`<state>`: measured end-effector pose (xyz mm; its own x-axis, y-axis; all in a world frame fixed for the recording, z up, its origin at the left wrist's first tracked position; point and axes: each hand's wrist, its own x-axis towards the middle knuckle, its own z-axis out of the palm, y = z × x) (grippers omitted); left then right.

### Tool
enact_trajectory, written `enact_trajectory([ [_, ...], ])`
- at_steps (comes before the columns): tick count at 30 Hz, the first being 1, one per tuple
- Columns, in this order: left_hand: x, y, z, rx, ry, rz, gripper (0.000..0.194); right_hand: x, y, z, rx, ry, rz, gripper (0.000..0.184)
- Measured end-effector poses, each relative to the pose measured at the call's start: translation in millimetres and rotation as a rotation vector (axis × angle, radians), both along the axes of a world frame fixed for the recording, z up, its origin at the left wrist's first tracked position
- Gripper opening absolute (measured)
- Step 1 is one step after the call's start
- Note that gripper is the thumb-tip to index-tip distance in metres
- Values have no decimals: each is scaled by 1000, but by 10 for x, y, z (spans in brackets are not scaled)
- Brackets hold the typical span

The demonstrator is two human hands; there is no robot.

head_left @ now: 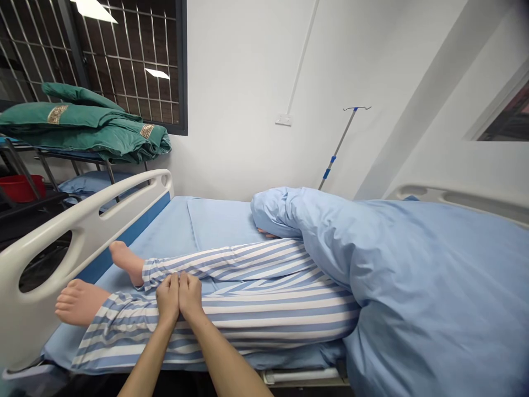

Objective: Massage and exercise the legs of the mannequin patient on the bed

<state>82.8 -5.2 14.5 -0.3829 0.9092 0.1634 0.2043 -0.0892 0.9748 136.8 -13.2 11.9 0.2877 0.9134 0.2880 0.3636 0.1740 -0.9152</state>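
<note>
On the hospital bed (163, 231), the left hand (166, 299) and right hand (190, 296) lie open, side by side, on the striped pyjama leg (256, 314) (its lower part); flat fingers spread pressure evenly.

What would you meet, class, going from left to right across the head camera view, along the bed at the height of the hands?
white bed side rail → bare foot → left hand → right hand → blue quilt
</note>
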Motion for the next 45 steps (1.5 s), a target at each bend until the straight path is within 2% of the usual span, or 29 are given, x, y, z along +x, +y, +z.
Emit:
enact_trajectory([
  [3,-38,-29,-65,17,179,-50,34,7,0,-1,-1,5,10,45],
  [10,-63,-25,-91,33,435,-98,34,33,28,-26,-14,-27,23,43],
  [13,-59,-21,-109,25,552,-115,32,110,-20,56,-43,-131,23,43],
  [19,-35,-43,-161,-41,767,-167,26,263,-175,350,-3,-405,33,41],
  [23,-13,-71,-167,-80,859,-167,24,293,-226,320,9,-430,38,43],
  [28,-2,-64,-108,-41,841,-190,32,304,-281,138,-63,-424,-18,44],
  [33,-21,-50,-101,-69,785,-214,31,278,-278,141,-96,-440,-49,43],
  [37,-60,-26,-93,-74,692,-293,32,285,-240,138,-89,-382,-51,44],
  [41,-30,13,75,-53,490,-355,32,310,-170,94,-44,-233,-47,46],
  [45,131,9,292,-17,177,-292,33,340,-104,51,32,-65,-33,45],
])
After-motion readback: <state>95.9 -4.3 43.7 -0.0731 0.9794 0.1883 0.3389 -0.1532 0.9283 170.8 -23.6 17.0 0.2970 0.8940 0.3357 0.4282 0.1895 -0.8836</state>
